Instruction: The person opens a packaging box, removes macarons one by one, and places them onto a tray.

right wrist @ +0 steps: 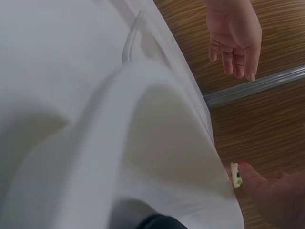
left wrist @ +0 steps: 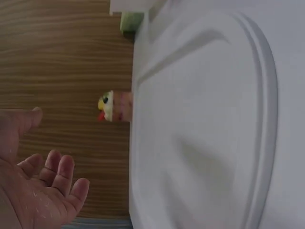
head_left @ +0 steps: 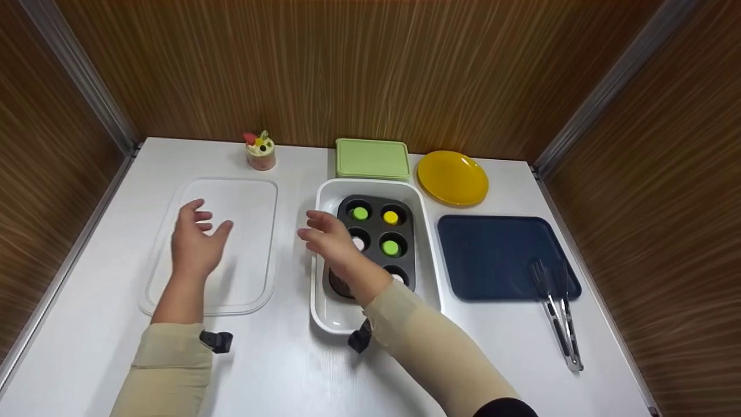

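Note:
My left hand (head_left: pixel 197 246) hovers over a flat white lid (head_left: pixel 249 202) with a raised rim, thumb spread from the loosely bent fingers, nothing held. My right hand (head_left: pixel 336 243) hangs over the left side of a white rectangular tub (head_left: pixel 429 260), fingers pointing left and also holding nothing. Inside the tub lies a dark muffin pan (head_left: pixel 375 231) whose cups hold small round pieces, among them a green one (head_left: pixel 360 214) and a yellow one (head_left: pixel 391 218). The right forearm hides part of the pan. The left wrist view shows the left palm and the lid (left wrist: pixel 200 109).
Behind the lid stands a dessert cup (head_left: pixel 260 152) with fruit on top. A green box (head_left: pixel 372 158) sits behind the tub, and a yellow plate (head_left: pixel 452 178) to its right. Metal tongs (head_left: pixel 558 324) lie partly across a navy tray (head_left: pixel 492 255). Wood-grain panels (head_left: pixel 347 69) enclose the table.

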{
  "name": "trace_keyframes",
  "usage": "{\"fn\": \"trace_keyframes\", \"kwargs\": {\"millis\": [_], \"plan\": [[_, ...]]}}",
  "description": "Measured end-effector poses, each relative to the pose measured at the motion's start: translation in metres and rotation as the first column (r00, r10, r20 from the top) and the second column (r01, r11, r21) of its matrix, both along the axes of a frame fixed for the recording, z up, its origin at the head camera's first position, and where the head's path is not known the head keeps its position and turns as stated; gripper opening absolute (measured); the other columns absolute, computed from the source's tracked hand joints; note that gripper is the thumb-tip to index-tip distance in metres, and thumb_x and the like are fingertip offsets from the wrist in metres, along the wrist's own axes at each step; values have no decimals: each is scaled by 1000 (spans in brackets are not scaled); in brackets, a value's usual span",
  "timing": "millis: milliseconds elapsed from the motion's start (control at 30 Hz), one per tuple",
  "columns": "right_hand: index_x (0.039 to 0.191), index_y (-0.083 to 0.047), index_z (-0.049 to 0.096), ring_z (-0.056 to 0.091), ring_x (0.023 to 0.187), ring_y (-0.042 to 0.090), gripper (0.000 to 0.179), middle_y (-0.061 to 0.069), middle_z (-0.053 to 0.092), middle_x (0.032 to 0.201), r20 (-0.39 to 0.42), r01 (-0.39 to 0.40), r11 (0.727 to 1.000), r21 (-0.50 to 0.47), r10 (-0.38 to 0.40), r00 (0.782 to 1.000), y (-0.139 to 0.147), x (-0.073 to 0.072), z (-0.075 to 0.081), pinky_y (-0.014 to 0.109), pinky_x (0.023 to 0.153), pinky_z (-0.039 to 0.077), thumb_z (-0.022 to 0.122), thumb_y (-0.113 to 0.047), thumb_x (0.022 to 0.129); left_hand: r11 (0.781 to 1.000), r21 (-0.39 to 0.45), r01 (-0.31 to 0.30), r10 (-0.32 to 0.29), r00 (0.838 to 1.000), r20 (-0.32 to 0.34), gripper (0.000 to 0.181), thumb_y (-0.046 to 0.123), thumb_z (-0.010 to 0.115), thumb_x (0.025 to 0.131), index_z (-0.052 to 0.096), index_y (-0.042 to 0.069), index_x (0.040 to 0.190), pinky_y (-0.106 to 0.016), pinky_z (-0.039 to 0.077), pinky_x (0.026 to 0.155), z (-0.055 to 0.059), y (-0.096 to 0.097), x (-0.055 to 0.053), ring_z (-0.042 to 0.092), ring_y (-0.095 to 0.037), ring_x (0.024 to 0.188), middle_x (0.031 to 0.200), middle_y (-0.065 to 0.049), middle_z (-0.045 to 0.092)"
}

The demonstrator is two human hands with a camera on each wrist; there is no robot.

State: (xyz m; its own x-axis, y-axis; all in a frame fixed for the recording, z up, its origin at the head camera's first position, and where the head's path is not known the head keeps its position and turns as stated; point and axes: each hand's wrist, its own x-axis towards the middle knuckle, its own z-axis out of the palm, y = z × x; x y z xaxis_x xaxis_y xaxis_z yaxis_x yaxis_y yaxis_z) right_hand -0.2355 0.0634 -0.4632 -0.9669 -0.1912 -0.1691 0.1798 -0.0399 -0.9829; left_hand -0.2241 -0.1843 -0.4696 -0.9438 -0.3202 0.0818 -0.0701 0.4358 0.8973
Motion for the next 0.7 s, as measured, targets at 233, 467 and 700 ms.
{"fn": "trace_keyframes", "kwargs": {"millis": [233,467,700], "plan": [[142,13,54,71,98,22,46,26,63,133,-87,-8,998,-68,2,996,32,6,10,36,91,59,62,-2,99,941,40,335,-337,940,55,74,17,79,97,40,3,158,-34,52,87,7,35,22,63,-36,114,133,-24,58],[138,15,52,69,88,17,44,30,62,128,-210,61,991,-116,-85,974,74,13,24,30,79,60,61,6,96,790,129,600,-611,788,76,94,18,94,82,43,10,160,-45,52,90,-17,74,48,62,-39,113,134,-25,58],[136,14,53,70,86,16,43,28,63,124,-344,175,981,-80,-192,919,142,22,36,27,77,59,61,5,95,712,120,692,-702,704,108,102,19,99,73,46,11,159,-47,54,90,-39,105,60,62,-33,113,135,-19,56]]}}
